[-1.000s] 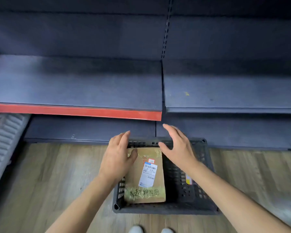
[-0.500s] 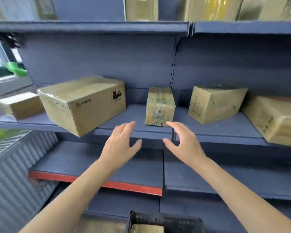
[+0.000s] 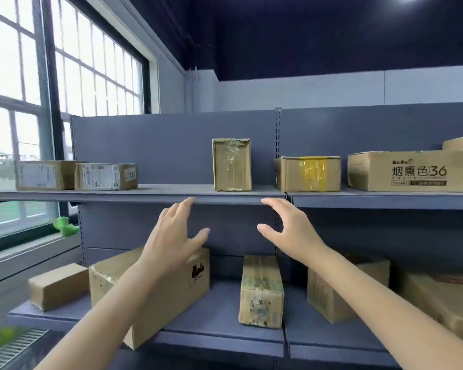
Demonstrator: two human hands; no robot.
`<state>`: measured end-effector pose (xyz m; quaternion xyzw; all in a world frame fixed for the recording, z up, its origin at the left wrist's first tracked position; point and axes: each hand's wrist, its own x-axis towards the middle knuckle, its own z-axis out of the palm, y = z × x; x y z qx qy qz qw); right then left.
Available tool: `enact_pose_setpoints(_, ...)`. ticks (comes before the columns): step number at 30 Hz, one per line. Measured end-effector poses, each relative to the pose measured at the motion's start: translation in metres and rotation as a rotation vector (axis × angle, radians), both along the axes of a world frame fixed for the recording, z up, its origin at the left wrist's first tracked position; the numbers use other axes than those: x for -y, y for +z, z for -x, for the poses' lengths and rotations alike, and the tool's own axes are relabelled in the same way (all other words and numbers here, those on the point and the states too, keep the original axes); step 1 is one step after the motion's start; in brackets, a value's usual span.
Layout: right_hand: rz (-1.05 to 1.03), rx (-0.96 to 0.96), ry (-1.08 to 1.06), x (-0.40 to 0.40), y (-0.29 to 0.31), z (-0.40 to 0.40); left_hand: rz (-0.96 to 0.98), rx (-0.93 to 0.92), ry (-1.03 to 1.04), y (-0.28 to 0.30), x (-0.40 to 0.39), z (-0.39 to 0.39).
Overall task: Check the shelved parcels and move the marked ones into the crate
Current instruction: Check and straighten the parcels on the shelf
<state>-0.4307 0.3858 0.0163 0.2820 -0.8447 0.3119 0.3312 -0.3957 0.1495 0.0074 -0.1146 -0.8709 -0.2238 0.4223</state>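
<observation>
Parcels (image 3: 261, 291) partly behind forearms, rightmost cropped

I see my left hand (image 3: 171, 236) and right hand (image 3: 292, 231) raised, fingers spread, holding nothing, just under the upper shelf (image 3: 145, 194); its front lip bars a straight rise; above it, the upright taped box (image 3: 232, 164) stands alone, with bare shelf wide on its left toward the labelled box (image 3: 106, 176) and a narrower gap before the yellow-taped box (image 3: 308, 173); below, the large carton (image 3: 158, 297) and narrow box (image 3: 261, 291) leave a gap between them.
</observation>
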Motion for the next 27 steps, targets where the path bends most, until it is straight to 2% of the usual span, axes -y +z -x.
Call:
enact_pose_setpoints(3, 0.036, 0.001, -0.001, 0.013, 0.011, 0.015, -0.037, 0.015, -0.004, 0.005, 0.014, 0.010)
enact_pose_setpoints(7, 0.047, 0.008, -0.026, 0.033, 0.019, 0.037, 0.010, 0.058, 0.029, 0.019, 0.045, 0.035)
enact_pose_setpoints(12, 0.083, -0.032, -0.135, 0.054, 0.039, 0.077, 0.069, 0.036, -0.015, 0.047, 0.081, 0.080)
enact_pose_setpoints(15, 0.134, 0.007, -0.230, 0.067, 0.054, 0.103, 0.092, 0.029, -0.059, 0.066, 0.091, 0.109)
enact_pose_setpoints(21, 0.255, 0.158, -0.391, 0.074, 0.072, 0.151, 0.128, 0.065, -0.155, 0.097, 0.062, 0.171)
enact_pose_setpoints(27, 0.244, 0.275, -0.524, 0.072, 0.094, 0.177, 0.138, 0.177, -0.097, 0.111, 0.024, 0.208)
